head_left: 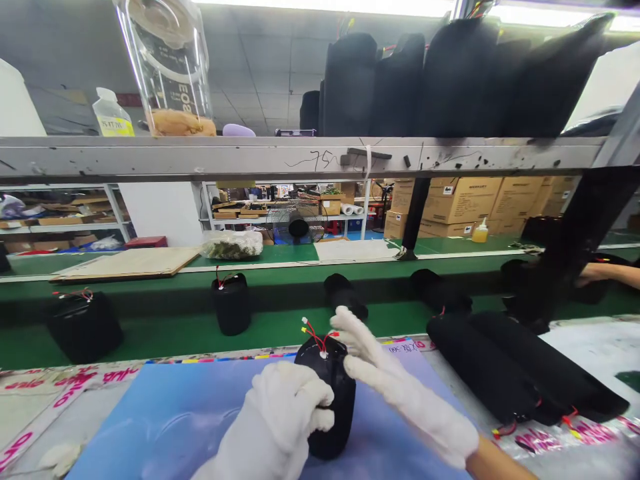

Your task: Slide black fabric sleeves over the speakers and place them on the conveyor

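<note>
**Black cylinder point(343, 407) upright on a smooth blue sheet point(175, 413)**

Nearest, the left hand point(280, 413), in a soft white fabric glove, curls its fingers against the cylinder's front; whether they grip it cannot be told. The right hand point(375, 367), gloved alike, holds its fingers long and spread beside the rounded upper edge; contact there is unclear. Thin red wires point(323, 347) sprout from the top. The sheet lies over a pale worktop point(20, 420) marked in pink lettering.

To the right lie long, matte black rolls point(480, 367), side by side. Past them, a flat green strip point(280, 340) carries a stubby black canister point(233, 310), also wired. Farther back rest a thin, tan rectangular board point(130, 261) and a crinkled clear plastic bag point(235, 247). Beyond stand square-edged cardboard boxes point(460, 203).
</note>
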`<state>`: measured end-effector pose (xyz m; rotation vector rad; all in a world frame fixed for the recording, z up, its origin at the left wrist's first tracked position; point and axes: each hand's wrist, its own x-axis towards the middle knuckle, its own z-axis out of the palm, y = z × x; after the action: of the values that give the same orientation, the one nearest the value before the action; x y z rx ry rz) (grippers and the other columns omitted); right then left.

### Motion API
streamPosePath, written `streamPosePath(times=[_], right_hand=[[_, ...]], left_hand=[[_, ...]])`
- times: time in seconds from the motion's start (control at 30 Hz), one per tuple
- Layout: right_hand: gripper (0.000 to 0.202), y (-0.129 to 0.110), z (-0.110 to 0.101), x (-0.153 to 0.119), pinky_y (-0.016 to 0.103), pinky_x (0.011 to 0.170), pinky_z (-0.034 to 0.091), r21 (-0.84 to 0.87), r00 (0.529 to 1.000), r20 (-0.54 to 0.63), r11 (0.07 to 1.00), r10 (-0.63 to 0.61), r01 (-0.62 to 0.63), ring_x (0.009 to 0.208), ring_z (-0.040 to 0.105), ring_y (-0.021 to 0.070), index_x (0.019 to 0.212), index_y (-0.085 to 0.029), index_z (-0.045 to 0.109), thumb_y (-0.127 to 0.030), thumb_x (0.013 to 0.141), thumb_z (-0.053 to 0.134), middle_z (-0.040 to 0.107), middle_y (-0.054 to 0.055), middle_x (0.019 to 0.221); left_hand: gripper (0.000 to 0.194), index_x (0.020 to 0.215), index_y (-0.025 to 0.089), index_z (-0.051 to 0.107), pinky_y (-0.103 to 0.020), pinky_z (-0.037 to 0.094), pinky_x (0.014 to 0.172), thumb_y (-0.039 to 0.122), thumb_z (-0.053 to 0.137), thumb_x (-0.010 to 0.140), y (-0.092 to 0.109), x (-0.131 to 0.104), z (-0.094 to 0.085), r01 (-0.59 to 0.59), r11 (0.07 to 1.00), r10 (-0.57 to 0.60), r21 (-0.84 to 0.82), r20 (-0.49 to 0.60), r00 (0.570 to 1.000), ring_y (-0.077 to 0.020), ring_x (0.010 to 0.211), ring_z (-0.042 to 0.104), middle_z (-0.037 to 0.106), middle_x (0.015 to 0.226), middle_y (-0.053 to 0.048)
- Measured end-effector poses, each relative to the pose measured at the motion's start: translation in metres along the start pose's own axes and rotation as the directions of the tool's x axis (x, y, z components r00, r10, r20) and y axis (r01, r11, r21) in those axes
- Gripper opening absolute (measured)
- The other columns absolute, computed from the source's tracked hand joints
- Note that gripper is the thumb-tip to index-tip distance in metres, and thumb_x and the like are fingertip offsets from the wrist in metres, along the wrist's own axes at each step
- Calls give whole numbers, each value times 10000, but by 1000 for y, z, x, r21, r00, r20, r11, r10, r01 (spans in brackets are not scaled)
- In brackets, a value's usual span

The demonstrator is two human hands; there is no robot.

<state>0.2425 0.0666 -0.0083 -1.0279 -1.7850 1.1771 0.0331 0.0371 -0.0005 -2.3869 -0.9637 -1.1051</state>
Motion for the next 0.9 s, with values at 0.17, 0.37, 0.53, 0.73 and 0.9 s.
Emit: streamPosePath(times=[0.17, 0.37, 0.53, 0.73, 0.9], right_hand=[[344, 38, 2, -28, 280, 963, 480, -661, 531, -139, 478, -836, 579, 1081, 576, 152, 1256, -196, 543, -120, 922, 521, 627, 68, 1111], [516, 21, 22, -14, 340, 691, 501, -726, 535, 58, 332, -843, 602, 792, 599, 197, 1489, -142, 324, -189, 986, 429, 658, 83, 891], [1022, -7, 9, -5, 327, 744, 535, -583, 823, 167, 619, -542, 526, 806, 555, 184, 1555, -277, -29, 1, 767, 558, 598, 45, 953], [1142, -12, 1, -5, 344, 851, 512, -510, 899, 250, 740, -361, 439, 879, 516, 176, 1514, -415, -93, 24, 745, 629, 593, -18, 955], [746, -29, -14, -17, 285, 945, 485, -495, 906, 164, 762, -389, 417, 988, 565, 136, 1391, -342, 303, -57, 809, 673, 591, -14, 1073]], left_hand=[[225, 662, 212, 529, -229, 362, 469, 5, 569, 583, -9, 8, 0, -41, 996, 45, -77, 50, 998, -99, 477, 537, 588, 580, 92], [331, 727, 219, 509, -205, 398, 501, -31, 651, 562, -10, 9, -4, -28, 989, 37, -142, 60, 998, -92, 517, 564, 616, 650, 95], [548, 1041, 227, 472, -217, 392, 495, -56, 555, 579, -4, 12, -11, 15, 987, 2, -160, 102, 995, -116, 542, 563, 605, 695, 77], [372, 950, 333, 618, -242, 368, 549, 43, 602, 718, 3, 8, -12, -3, 994, -26, 108, 264, 964, -136, 617, 581, 621, 720, 65], [412, 879, 347, 643, -262, 374, 567, 2, 632, 655, 4, 1, -9, 47, 979, -96, 196, 252, 963, -160, 663, 605, 673, 788, 80]])
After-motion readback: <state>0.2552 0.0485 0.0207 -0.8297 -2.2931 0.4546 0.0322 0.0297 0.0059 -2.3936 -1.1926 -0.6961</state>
